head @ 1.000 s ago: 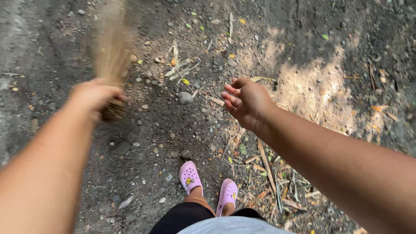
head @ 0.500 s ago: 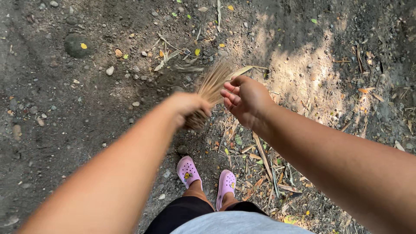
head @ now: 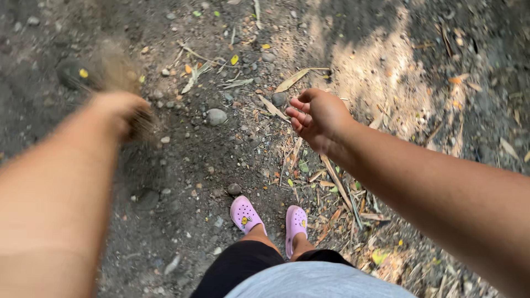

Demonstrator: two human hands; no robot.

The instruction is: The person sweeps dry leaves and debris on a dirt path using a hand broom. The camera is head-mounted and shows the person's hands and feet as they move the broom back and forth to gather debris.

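Straw broom (blurred) gripped in left hand; right hand empty.

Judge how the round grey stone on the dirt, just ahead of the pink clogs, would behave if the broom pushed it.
The round grey stone looks smooth and rounded, so it would probably roll rather than slide. It seems dense for its size, likely resisting the broom with its thin, flexible bristles, held in the left hand. Loose gravel around it may stop it quickly.
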